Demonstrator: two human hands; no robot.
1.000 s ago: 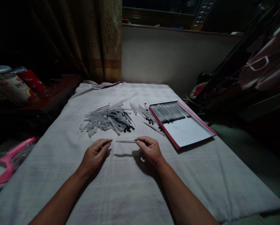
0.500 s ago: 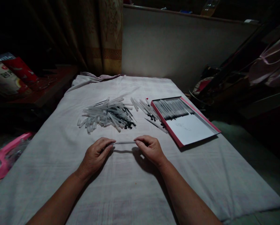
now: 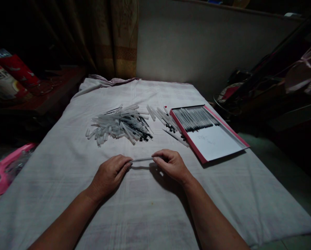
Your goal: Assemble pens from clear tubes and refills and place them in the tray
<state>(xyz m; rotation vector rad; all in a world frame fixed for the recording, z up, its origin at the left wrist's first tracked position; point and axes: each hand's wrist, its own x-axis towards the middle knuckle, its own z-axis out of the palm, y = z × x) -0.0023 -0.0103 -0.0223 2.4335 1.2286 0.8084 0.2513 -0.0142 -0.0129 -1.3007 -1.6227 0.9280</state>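
A thin clear pen (image 3: 142, 159) stretches level between my two hands, just above the white cloth (image 3: 145, 208). My left hand (image 3: 111, 174) pinches its left end with curled fingers. My right hand (image 3: 171, 165) pinches the right end. Beyond them lies a loose heap of clear pen parts with black tips (image 3: 119, 126). A short row of pens (image 3: 165, 121) lies to the heap's right. A flat red-edged box (image 3: 215, 140) at the right holds a neat row of pens (image 3: 197, 118) in its far half.
Red and white packets (image 3: 7, 76) sit on a dark side table at the left. A pink plastic thing (image 3: 7, 166) lies low on the left. Dark clutter and fabric (image 3: 275, 80) crowd the right side past the cloth's edge. A curtain (image 3: 119, 38) hangs behind.
My left hand has closed the gap and now grips the pen's left end. The view has tilted downward a little. The heap and the box have not moved.
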